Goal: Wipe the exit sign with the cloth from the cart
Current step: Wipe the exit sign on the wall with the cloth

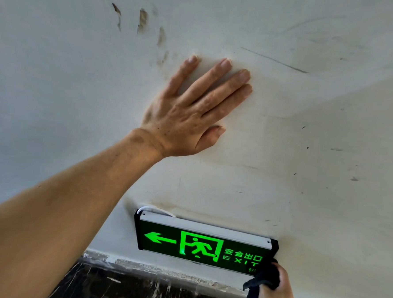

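Low on a white wall [306,137], just above a dark marbled skirting band [136,288], the exit sign [199,243] is mounted. Head view only.

Sign: black housing, pale strip along its top edge, lit green face. Left-pointing arrow, running figure in a doorway frame, Chinese characters over the word EXIT. It sits tilted in the frame, left end higher. A white cable [155,209] loops out behind the top left corner.

Left hand [188,111]: open, palm flat against the wall well above the sign, fingers spread and pointing up and right, thumb tucked below. Bare forearm runs down to the lower left corner of the frame.

Right hand [276,294]: at the bottom edge, closed around a dark cloth [266,277]. The bunched cloth is pressed to the sign's lower right corner, covering it; a loose tail hangs down past the fingers towards the skirting.

Wall condition: scuffed. Brown smears [142,21] up and left of the left hand's fingertips, a long thin dark scratch [274,60] to the right of them, scattered small specks further right. Faint brownish staining along the top of the sign. Rough, flaking paint line where wall meets skirting.
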Available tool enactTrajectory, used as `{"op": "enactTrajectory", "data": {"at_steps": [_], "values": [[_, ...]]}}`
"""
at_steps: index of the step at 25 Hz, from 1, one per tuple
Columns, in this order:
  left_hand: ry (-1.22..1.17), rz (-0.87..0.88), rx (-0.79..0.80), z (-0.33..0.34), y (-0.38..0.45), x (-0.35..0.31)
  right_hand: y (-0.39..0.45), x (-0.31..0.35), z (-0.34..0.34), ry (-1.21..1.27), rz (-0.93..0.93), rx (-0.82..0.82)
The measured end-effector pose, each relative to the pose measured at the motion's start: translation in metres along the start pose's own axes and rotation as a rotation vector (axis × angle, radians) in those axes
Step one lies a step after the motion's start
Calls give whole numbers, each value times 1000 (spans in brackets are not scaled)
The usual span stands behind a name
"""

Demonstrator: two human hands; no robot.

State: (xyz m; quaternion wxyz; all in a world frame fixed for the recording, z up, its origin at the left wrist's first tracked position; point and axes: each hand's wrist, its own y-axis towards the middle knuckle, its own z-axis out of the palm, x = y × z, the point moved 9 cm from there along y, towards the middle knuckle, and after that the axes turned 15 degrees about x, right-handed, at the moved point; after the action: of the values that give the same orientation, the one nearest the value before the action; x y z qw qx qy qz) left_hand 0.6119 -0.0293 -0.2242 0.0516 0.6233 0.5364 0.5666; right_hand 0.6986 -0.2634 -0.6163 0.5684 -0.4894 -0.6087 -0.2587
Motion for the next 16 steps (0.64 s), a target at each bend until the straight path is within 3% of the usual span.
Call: {"op": "enactTrajectory", "data": {"at_steps": [1,5,9,12,16], "values": [[-1,0,1,0,0,0,-4,-13,1,-38,102,36],[6,2,-2,1,1,-1,-14,-38,1,-119,208,98],[9,0,-7,0,0,0,-24,-43,3,-28,294,-20],[-4,4,-3,-1,0,0,-36,-38,13,196,288,-170],[-11,8,-3,-1,1,0,-32,-23,53,537,264,28]]}}
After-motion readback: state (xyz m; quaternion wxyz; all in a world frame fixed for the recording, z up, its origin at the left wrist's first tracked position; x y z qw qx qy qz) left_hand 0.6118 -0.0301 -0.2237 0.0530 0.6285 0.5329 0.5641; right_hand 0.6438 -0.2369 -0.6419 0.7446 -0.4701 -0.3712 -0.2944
